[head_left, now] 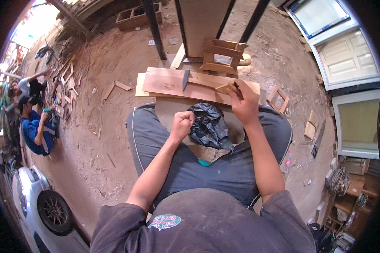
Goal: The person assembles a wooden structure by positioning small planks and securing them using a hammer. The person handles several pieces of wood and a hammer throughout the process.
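Note:
My right hand [245, 103] pinches a small wooden piece [226, 88] over the right part of the stacked boards [164, 82]. On these boards lies a hammer [185, 79], its dark head to the left and its handle running toward my right hand. My left hand [183, 125] is closed in a fist beside a crumpled black plastic bag [209, 126]; what the fist holds, if anything, is hidden. The bag lies between my thighs, over a brown sheet [166, 110].
Beyond the boards stands a small wooden frame [221, 57] near dark metal legs [155, 31]. An open wooden frame [278, 99] and scraps [310, 126] lie at right, by white-framed panels [359, 122]. At left are two people, one holding a drill [48, 111], and a car [38, 206].

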A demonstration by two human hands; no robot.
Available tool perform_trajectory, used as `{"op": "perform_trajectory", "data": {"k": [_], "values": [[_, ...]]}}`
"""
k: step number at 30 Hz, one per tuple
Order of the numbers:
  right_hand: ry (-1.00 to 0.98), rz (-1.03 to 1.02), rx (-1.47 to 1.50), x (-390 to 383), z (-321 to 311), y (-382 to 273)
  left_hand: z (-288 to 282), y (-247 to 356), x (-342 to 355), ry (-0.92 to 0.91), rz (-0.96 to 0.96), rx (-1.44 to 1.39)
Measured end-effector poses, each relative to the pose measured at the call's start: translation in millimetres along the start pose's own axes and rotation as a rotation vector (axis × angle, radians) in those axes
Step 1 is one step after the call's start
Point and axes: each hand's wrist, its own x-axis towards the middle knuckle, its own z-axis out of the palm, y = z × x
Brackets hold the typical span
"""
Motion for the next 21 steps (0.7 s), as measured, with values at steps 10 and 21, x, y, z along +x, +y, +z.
{"op": "perform_trajectory", "data": {"k": [10, 21], "values": [[0.02, -0.054, 0.022, -0.6, -4.3, 2.9, 0.4, 4.8, -2.5, -0.083, -0.094, 0.034], [-0.007, -0.029, 0.007, -1.6, -3.8, 5.9, 3.4, 1.5, 6.3, -0.007, -0.164, -0.257]]}}
